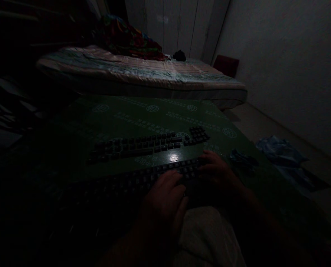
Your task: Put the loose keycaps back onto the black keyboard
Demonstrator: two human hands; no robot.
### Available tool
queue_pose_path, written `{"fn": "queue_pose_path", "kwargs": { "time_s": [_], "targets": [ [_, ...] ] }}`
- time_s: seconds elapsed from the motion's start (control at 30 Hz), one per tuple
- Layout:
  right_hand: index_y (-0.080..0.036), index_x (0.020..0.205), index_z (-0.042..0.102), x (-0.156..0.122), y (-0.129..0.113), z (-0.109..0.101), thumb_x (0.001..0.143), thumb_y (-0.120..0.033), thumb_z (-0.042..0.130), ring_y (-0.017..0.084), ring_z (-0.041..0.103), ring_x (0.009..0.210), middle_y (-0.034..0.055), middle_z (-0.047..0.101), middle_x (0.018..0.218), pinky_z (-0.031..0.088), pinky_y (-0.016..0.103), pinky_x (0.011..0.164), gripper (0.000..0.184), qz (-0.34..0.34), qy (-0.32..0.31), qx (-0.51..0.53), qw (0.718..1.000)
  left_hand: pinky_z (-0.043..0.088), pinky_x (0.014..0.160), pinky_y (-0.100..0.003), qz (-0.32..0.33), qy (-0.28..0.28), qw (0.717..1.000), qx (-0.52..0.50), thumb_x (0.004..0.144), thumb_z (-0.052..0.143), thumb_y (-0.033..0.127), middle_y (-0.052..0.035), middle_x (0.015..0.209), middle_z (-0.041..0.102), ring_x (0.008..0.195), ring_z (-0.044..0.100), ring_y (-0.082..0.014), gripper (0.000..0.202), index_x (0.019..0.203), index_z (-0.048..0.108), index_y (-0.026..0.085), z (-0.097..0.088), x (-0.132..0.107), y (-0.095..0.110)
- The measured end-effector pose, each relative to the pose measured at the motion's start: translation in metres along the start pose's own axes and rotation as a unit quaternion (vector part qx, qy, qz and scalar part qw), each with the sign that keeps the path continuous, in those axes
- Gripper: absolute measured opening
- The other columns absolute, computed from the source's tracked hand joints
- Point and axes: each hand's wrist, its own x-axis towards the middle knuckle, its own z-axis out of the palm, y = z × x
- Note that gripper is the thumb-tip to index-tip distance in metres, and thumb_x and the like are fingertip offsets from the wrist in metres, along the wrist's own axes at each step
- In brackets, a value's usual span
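Note:
The room is very dark. A black keyboard (143,176) lies on a green printed mat (143,118) in front of me. Beyond it, several loose black keycaps (148,144) are laid out in rows in the shape of a keyboard. My left hand (165,202) hovers at the keyboard's near edge with its fingers curled down; what they hold, if anything, is lost in the dark. My right hand (215,170) rests on the keyboard's right end, with its fingers bent around it. A pale cloth over my lap (207,233) shows below the hands.
A small dark object (242,159) lies on the mat right of my right hand. A bed (143,74) with a striped cover and a heap of colourful cloth (129,39) stands behind. Bluish cloth (282,150) lies on the floor at right, near a wall.

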Motion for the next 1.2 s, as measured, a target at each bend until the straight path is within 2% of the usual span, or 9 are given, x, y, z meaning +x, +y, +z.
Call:
{"fn": "queue_pose_path", "kwargs": {
  "time_s": [0.13, 0.2, 0.3, 0.5, 0.77, 0.87, 1.03, 1.1, 1.2],
  "targets": [
    [-0.023, 0.083, 0.073, -0.001, 0.002, 0.000, 0.074, -0.023, 0.067, 0.028, 0.049, 0.119, 0.0088, 0.063, 0.108, 0.043, 0.051, 0.095, 0.011, -0.005, 0.007, -0.002, 1.000, 0.047, 0.094, -0.049, 0.010, -0.098, 0.993, 0.064, 0.082, 0.048, 0.013, -0.0198, 0.123, 0.055, 0.121, 0.046, -0.0343, 0.021, 0.095, 0.064, 0.011, 0.013, 0.014, -0.008],
    [-0.024, 0.083, 0.073, -0.001, 0.003, 0.002, 0.074, -0.024, 0.066, 0.027, 0.051, 0.116, 0.0085, 0.064, 0.107, 0.045, 0.050, 0.093, 0.011, -0.013, 0.020, -0.004, 1.000, 0.042, 0.097, -0.054, 0.002, -0.153, 0.985, 0.080, 0.083, 0.052, 0.017, -0.0197, 0.131, 0.049, 0.126, 0.039, -0.0377, 0.024, 0.104, 0.063, 0.014, 0.022, 0.023, -0.012],
    [-0.022, 0.081, 0.073, -0.002, 0.004, 0.005, 0.075, -0.024, 0.065, 0.028, 0.052, 0.116, 0.0098, 0.065, 0.105, 0.046, 0.049, 0.091, 0.010, -0.025, 0.038, -0.006, 0.999, 0.036, 0.100, -0.058, -0.001, -0.199, 0.977, 0.081, 0.082, 0.056, 0.020, -0.0191, 0.140, 0.040, 0.132, 0.029, -0.0400, 0.026, 0.108, 0.062, 0.019, 0.034, 0.032, -0.018],
    [-0.022, 0.082, 0.073, -0.002, -0.001, 0.004, 0.074, -0.019, 0.065, 0.029, 0.049, 0.119, 0.0095, 0.065, 0.108, 0.045, 0.051, 0.092, 0.012, 0.009, 0.018, -0.010, 1.000, 0.032, 0.101, -0.060, 0.006, -0.219, 0.972, 0.080, 0.079, 0.061, 0.023, -0.0164, 0.141, 0.038, 0.134, 0.026, -0.0396, 0.032, 0.111, 0.060, 0.022, 0.041, 0.037, -0.024],
    [-0.023, 0.086, 0.072, -0.006, -0.010, 0.011, 0.079, -0.019, 0.060, 0.030, 0.045, 0.122, 0.0074, 0.065, 0.112, 0.044, 0.051, 0.092, 0.014, -0.012, 0.037, -0.083, 0.996, 0.029, 0.101, -0.062, 0.034, -0.232, 0.967, 0.095, 0.083, 0.057, 0.026, -0.0184, 0.140, 0.040, 0.133, 0.027, -0.0412, 0.034, 0.117, 0.058, 0.023, 0.042, 0.043, -0.026],
    [-0.022, 0.090, 0.070, -0.010, -0.018, 0.013, 0.081, -0.019, 0.058, 0.031, 0.042, 0.125, 0.0077, 0.065, 0.114, 0.041, 0.051, 0.094, 0.015, -0.007, 0.042, -0.108, 0.993, 0.027, 0.102, -0.062, 0.032, -0.238, 0.966, 0.099, 0.083, 0.056, 0.025, -0.0173, 0.140, 0.041, 0.133, 0.027, -0.0401, 0.032, 0.115, 0.059, 0.021, 0.042, 0.042, -0.024],
    [-0.021, 0.096, 0.068, -0.013, -0.030, 0.009, 0.081, -0.019, 0.057, 0.034, 0.040, 0.126, 0.0085, 0.062, 0.120, 0.038, 0.055, 0.095, 0.018, 0.003, 0.012, -0.152, 0.988, 0.024, 0.103, -0.063, 0.010, -0.250, 0.964, 0.085, 0.082, 0.059, 0.028, -0.0147, 0.140, 0.041, 0.135, 0.024, -0.0382, 0.036, 0.117, 0.057, 0.021, 0.039, 0.041, -0.018],
    [-0.020, 0.096, 0.067, -0.014, -0.030, 0.005, 0.082, -0.019, 0.055, 0.033, 0.041, 0.125, 0.0093, 0.061, 0.120, 0.040, 0.053, 0.094, 0.019, -0.003, 0.027, -0.145, 0.989, 0.024, 0.103, -0.063, -0.004, -0.256, 0.964, 0.077, 0.081, 0.060, 0.030, -0.0142, 0.140, 0.041, 0.135, 0.024, -0.0390, 0.037, 0.117, 0.057, 0.023, 0.036, 0.043, -0.017],
    [-0.018, 0.100, 0.065, -0.017, -0.025, -0.005, 0.084, -0.020, 0.052, 0.029, 0.049, 0.118, 0.0112, 0.064, 0.114, 0.046, 0.049, 0.092, 0.021, 0.020, 0.092, -0.118, 0.989, 0.025, 0.102, -0.063, -0.010, -0.269, 0.961, 0.068, 0.079, 0.063, 0.030, -0.0172, 0.141, 0.038, 0.134, 0.024, -0.0417, 0.035, 0.114, 0.061, 0.022, 0.030, 0.046, -0.019]
  ]
}}
